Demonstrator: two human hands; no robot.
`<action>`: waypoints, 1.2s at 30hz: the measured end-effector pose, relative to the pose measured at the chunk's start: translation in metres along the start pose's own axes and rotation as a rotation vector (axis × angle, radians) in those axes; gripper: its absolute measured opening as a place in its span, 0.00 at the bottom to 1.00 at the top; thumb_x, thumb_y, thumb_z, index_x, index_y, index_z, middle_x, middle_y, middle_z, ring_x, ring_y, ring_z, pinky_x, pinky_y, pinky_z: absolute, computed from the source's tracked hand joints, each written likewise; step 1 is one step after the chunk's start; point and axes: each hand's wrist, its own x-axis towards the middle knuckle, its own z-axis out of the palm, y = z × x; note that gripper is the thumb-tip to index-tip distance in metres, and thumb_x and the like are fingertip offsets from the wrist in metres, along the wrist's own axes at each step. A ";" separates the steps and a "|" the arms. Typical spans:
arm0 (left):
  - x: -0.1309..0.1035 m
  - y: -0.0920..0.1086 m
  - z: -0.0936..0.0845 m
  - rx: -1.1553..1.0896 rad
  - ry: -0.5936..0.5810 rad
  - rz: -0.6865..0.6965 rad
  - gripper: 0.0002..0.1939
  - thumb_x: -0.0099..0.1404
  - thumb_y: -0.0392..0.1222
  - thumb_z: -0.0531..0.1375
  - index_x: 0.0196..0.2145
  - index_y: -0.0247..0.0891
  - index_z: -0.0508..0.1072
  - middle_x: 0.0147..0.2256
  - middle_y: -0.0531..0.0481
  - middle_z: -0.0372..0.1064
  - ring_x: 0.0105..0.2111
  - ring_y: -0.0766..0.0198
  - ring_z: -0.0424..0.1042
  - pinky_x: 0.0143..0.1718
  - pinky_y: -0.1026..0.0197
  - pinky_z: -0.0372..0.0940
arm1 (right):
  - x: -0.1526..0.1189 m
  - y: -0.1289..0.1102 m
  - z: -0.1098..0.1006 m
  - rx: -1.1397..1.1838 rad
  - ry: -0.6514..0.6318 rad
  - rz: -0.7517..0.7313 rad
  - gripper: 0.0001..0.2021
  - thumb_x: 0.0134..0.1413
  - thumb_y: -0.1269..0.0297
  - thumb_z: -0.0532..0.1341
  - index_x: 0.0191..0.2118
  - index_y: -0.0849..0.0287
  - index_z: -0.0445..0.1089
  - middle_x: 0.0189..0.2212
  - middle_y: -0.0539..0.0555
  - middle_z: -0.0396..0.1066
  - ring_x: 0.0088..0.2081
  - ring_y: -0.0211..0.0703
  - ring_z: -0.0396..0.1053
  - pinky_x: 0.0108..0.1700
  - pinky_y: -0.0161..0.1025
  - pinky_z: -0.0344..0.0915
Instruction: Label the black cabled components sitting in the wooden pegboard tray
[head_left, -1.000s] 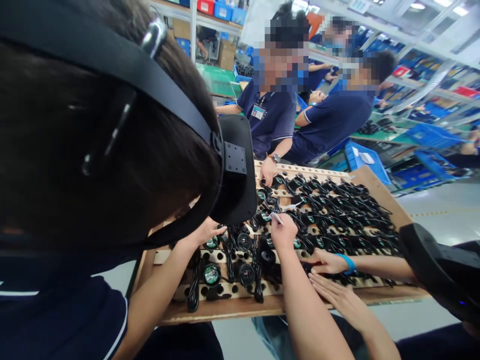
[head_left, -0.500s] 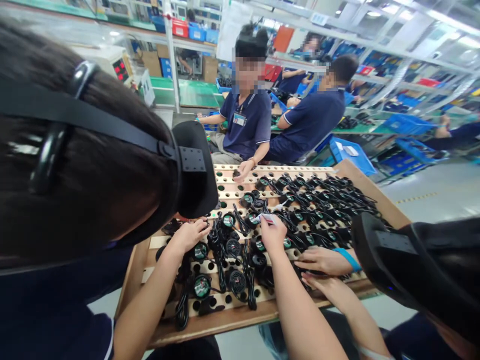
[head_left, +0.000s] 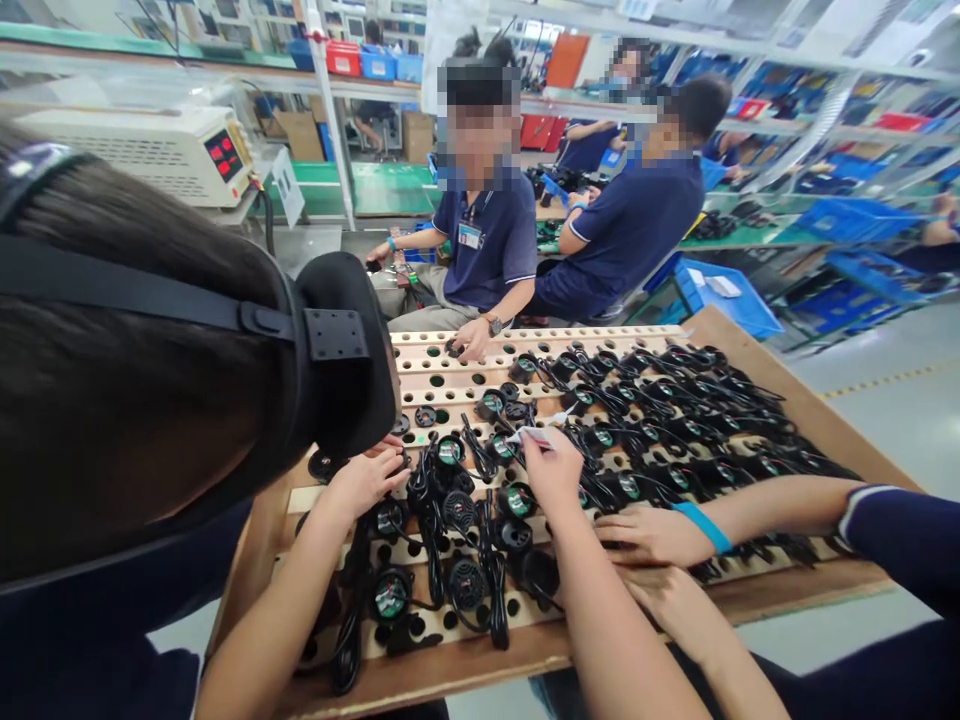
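The wooden board point(head_left: 750, 345) is a flat slab with rows of round holes, set in a factory hall of shelves and green benches. Small black round fans point(head_left: 391, 592) with coiled cords fill most of it. Their green centre stickers are too small to read. Over the board's middle my right hand point(head_left: 553, 468) pinches a small white label point(head_left: 529, 435) between thumb and fingertips, just above the fans. Beyond the board's far left corner stands a beige meter point(head_left: 150, 150) with red digits, unreadable.
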 end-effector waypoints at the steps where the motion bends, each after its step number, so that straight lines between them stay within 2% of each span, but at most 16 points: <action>1: -0.005 0.004 -0.001 0.017 -0.007 -0.002 0.21 0.69 0.29 0.51 0.55 0.45 0.70 0.53 0.45 0.69 0.52 0.65 0.70 0.51 0.60 0.68 | 0.005 0.000 -0.004 0.025 0.041 0.048 0.12 0.56 0.55 0.61 0.32 0.59 0.74 0.29 0.55 0.74 0.34 0.45 0.71 0.42 0.42 0.66; 5: -0.035 0.018 -0.008 0.180 -0.018 0.129 0.19 0.67 0.35 0.60 0.53 0.52 0.72 0.54 0.47 0.69 0.56 0.58 0.66 0.58 0.52 0.63 | 0.028 0.001 -0.019 0.105 0.139 0.193 0.16 0.55 0.53 0.62 0.32 0.64 0.75 0.25 0.57 0.74 0.31 0.47 0.74 0.39 0.43 0.70; 8: -0.048 0.018 -0.011 0.268 0.002 0.198 0.16 0.65 0.36 0.62 0.50 0.49 0.74 0.52 0.48 0.70 0.55 0.58 0.66 0.60 0.51 0.59 | 0.044 0.008 -0.033 0.196 0.228 0.309 0.18 0.51 0.51 0.65 0.32 0.66 0.75 0.24 0.59 0.74 0.29 0.49 0.74 0.35 0.44 0.70; 10: -0.043 0.015 -0.010 0.259 0.015 0.185 0.12 0.67 0.34 0.59 0.47 0.45 0.75 0.49 0.49 0.71 0.53 0.62 0.67 0.61 0.54 0.58 | 0.049 0.015 -0.045 0.217 0.294 0.379 0.19 0.47 0.51 0.68 0.33 0.67 0.75 0.26 0.59 0.75 0.28 0.49 0.74 0.34 0.44 0.71; 12: -0.032 0.011 -0.009 0.193 0.011 0.134 0.11 0.69 0.31 0.56 0.45 0.41 0.75 0.47 0.49 0.72 0.50 0.66 0.69 0.59 0.59 0.60 | 0.049 0.023 -0.056 0.129 0.304 0.379 0.18 0.46 0.52 0.68 0.33 0.65 0.76 0.26 0.58 0.75 0.28 0.50 0.74 0.36 0.45 0.71; 16: -0.011 0.002 -0.013 0.064 -0.061 0.076 0.09 0.70 0.32 0.54 0.40 0.38 0.75 0.43 0.49 0.71 0.42 0.68 0.71 0.41 0.64 0.66 | 0.040 0.035 -0.067 -0.052 0.230 0.313 0.15 0.46 0.54 0.66 0.31 0.62 0.76 0.23 0.56 0.74 0.30 0.50 0.74 0.39 0.46 0.69; 18: -0.006 -0.003 -0.017 0.065 -0.076 0.111 0.07 0.69 0.33 0.56 0.36 0.38 0.75 0.41 0.48 0.70 0.41 0.66 0.71 0.35 0.64 0.64 | 0.035 0.041 -0.064 -0.087 0.204 0.276 0.14 0.46 0.54 0.65 0.31 0.61 0.76 0.24 0.56 0.74 0.32 0.51 0.73 0.41 0.46 0.67; 21: -0.007 -0.002 -0.021 0.099 -0.056 0.153 0.06 0.68 0.34 0.59 0.34 0.39 0.75 0.39 0.48 0.70 0.43 0.64 0.70 0.34 0.64 0.64 | 0.029 0.053 -0.054 -0.123 0.156 0.204 0.14 0.48 0.53 0.63 0.32 0.60 0.75 0.28 0.56 0.75 0.34 0.50 0.73 0.42 0.45 0.65; 24: -0.021 0.009 -0.021 0.220 -0.031 0.243 0.04 0.65 0.36 0.63 0.32 0.40 0.76 0.39 0.48 0.71 0.45 0.60 0.70 0.46 0.57 0.67 | 0.027 0.066 -0.043 -0.159 0.108 0.125 0.14 0.50 0.53 0.61 0.30 0.59 0.73 0.29 0.57 0.74 0.35 0.50 0.71 0.42 0.44 0.64; 27: -0.043 0.021 -0.020 0.340 0.021 0.309 0.02 0.63 0.38 0.64 0.32 0.40 0.78 0.38 0.49 0.73 0.46 0.57 0.70 0.59 0.50 0.61 | 0.028 0.075 -0.035 -0.198 0.101 0.069 0.14 0.51 0.53 0.59 0.29 0.60 0.71 0.30 0.58 0.73 0.36 0.50 0.70 0.42 0.44 0.62; 31: -0.054 0.018 -0.016 0.329 0.052 0.287 0.03 0.61 0.35 0.65 0.30 0.39 0.79 0.34 0.48 0.73 0.48 0.56 0.69 0.65 0.49 0.56 | 0.028 0.078 -0.028 -0.235 0.083 0.024 0.13 0.54 0.54 0.57 0.29 0.60 0.70 0.28 0.57 0.72 0.34 0.47 0.68 0.41 0.42 0.61; 34: -0.040 0.005 -0.008 0.295 0.035 0.248 0.05 0.62 0.33 0.63 0.30 0.38 0.78 0.36 0.48 0.74 0.52 0.57 0.68 0.63 0.53 0.58 | 0.027 0.078 -0.027 -0.269 0.057 -0.013 0.13 0.54 0.56 0.57 0.27 0.59 0.69 0.28 0.56 0.71 0.33 0.46 0.66 0.40 0.41 0.59; 36: -0.028 -0.005 -0.002 0.249 -0.012 0.234 0.07 0.64 0.31 0.61 0.31 0.38 0.78 0.38 0.48 0.74 0.51 0.59 0.69 0.54 0.56 0.65 | 0.027 0.078 -0.028 -0.292 0.052 -0.030 0.13 0.55 0.56 0.56 0.27 0.59 0.67 0.27 0.55 0.70 0.33 0.45 0.65 0.39 0.40 0.57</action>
